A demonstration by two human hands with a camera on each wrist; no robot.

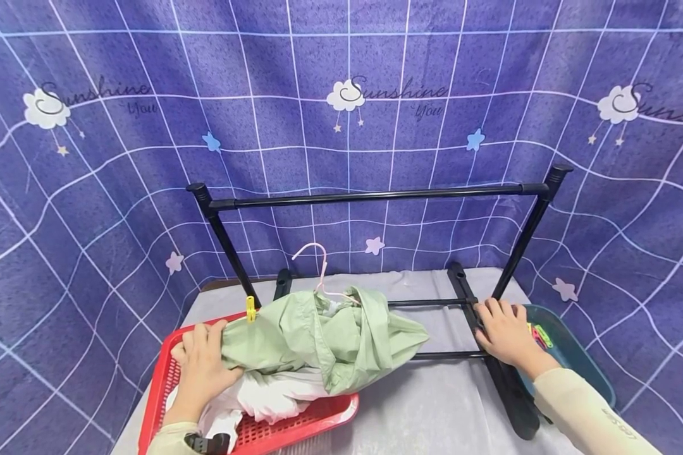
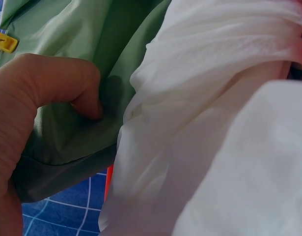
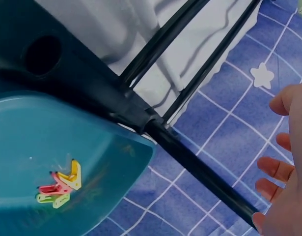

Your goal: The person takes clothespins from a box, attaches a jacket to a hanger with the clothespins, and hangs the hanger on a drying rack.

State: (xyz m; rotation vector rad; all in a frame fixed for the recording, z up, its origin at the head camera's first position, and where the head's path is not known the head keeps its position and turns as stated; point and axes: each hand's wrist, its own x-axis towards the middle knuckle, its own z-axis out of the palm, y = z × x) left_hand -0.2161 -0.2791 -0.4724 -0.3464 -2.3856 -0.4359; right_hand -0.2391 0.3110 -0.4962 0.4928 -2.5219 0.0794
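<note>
A light green garment lies bunched over the red basket, with a pink hanger in it, hook pointing up. My left hand grips the garment's left end; the left wrist view shows the bent thumb pressing the green cloth. A yellow clothespin is clipped on the garment's upper edge near that hand. My right hand is beside the right foot of the black rack. In the right wrist view its loosely bent fingers hold nothing.
White cloth lies under the green garment in the red basket. A teal basin holding several colored clothespins stands at the right. Behind the rack hangs a blue checked curtain.
</note>
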